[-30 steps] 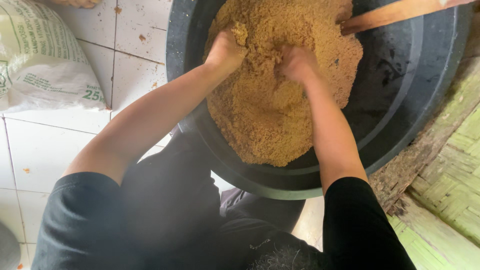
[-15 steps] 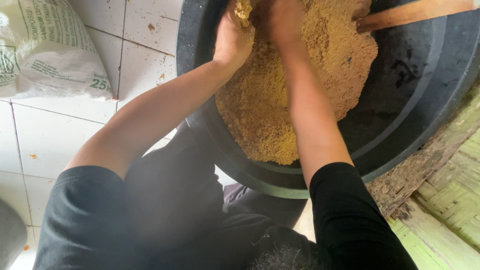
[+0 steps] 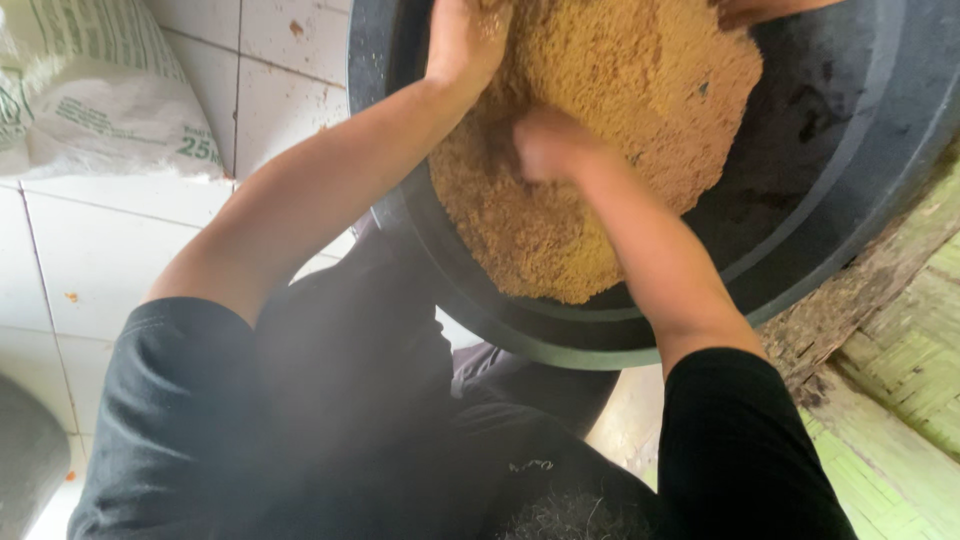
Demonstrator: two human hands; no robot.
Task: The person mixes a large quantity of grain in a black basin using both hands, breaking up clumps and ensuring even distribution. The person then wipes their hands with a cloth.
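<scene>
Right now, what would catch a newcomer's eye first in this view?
The heap of golden-brown crumbly meal filling the big black tub at top centre. Both bare hands are in it: the left hand at the heap's top edge, the right hand pressed into its middle. A white printed sack lies on the white tiled floor at upper left.

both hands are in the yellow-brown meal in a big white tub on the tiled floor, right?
Not quite: the tub is black, not white. The head view shows both the left hand and right hand in the yellow-brown meal.
</scene>
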